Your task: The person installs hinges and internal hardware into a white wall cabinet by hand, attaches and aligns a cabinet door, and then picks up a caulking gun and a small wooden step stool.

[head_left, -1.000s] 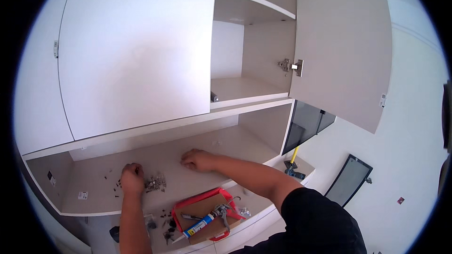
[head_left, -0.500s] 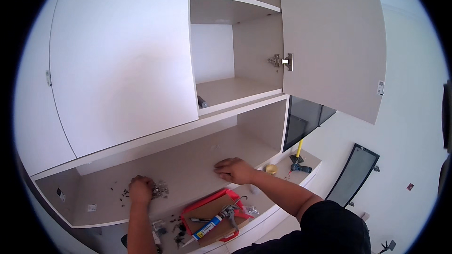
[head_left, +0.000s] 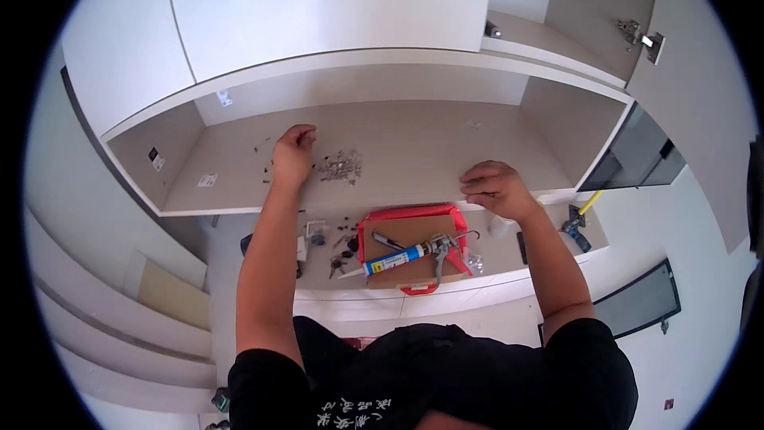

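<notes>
My left hand (head_left: 294,151) is over the open cabinet shelf (head_left: 414,151), beside a pile of small metal fittings (head_left: 341,166). Its fingertips are pinched together; what they hold, if anything, is too small to make out. A few small dark pieces (head_left: 265,169) lie to its left. My right hand (head_left: 493,189) is near the shelf's front edge, right of the pile, with loosely bent fingers apart and nothing visible in them. Below the shelf, a red-edged cardboard box (head_left: 418,223) holds a caulking gun (head_left: 446,259) with a blue tube.
An upper cabinet door (head_left: 700,111) hangs open at the right, above a dark glass door (head_left: 621,163). A drill (head_left: 577,235) and yellow-handled tool (head_left: 589,201) lie on the lower ledge. A glass panel (head_left: 637,299) leans at the right. Curved pale boards (head_left: 127,334) fill the lower left.
The view has tilted down, showing more of my torso and the lower ledge. My right hand has moved rightward along the shelf. My left hand remains beside the fittings.
</notes>
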Action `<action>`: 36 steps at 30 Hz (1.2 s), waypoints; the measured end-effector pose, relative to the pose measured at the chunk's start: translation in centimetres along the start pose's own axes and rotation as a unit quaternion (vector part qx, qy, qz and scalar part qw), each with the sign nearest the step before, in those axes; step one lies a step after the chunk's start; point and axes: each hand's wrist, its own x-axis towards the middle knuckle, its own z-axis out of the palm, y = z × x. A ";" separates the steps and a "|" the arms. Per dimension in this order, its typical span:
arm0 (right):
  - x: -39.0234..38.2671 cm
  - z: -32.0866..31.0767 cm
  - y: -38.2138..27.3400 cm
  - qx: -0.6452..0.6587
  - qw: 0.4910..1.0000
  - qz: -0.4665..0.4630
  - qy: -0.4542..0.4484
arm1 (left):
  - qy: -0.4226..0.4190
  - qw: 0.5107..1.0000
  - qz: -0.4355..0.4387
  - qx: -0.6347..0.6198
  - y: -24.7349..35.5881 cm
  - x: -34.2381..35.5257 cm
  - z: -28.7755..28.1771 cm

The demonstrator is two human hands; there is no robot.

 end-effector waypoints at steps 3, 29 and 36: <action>-0.3 0.1 0.0 0.012 1.000 0.020 0.007 | -0.037 0.999 -0.014 0.018 0.4 -0.4 -0.7; -0.3 0.5 0.6 -0.004 0.986 0.146 0.086 | -0.399 0.870 0.077 0.278 3.8 4.2 1.6; -0.3 0.6 1.6 0.012 0.986 0.134 0.096 | -0.366 0.888 0.054 0.271 3.9 3.8 1.5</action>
